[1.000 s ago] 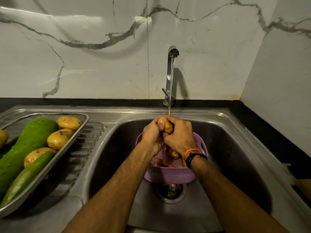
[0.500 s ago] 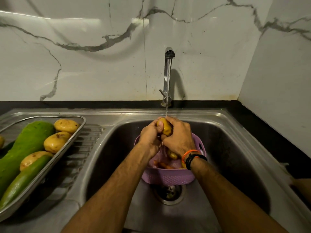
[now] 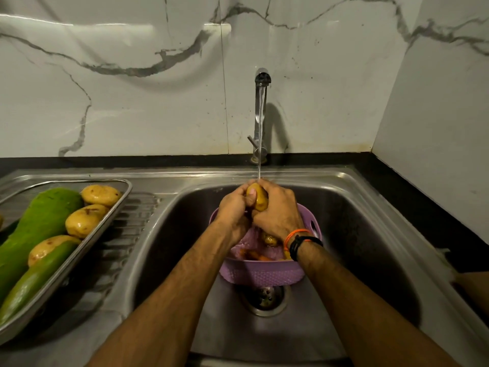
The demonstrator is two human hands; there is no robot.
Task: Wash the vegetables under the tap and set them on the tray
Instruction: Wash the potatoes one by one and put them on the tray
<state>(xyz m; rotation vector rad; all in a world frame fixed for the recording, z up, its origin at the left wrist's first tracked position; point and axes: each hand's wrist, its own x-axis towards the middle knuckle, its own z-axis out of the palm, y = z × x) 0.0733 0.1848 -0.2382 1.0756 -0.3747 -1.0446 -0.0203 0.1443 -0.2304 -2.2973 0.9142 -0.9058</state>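
– What's changed in the last sec?

– Not much, tbh. Potato hasn't left the stream from the tap; my left hand and right hand are both still wrapped round it, grip closed on it from either side, over the purple basket in the sink. Thumb has shifted a bit on the skin, so I'm rubbing, not lifting.

– So this one isn't done?

– Nope, still mid-wash. Tray on the left already has 3 potatoes + 2 green gourds, maybe another veg at the far edge, too cut off to tell.

– More to go?

– Yep, at least one more potato & sth orange, prob carrots, wait in the basket.
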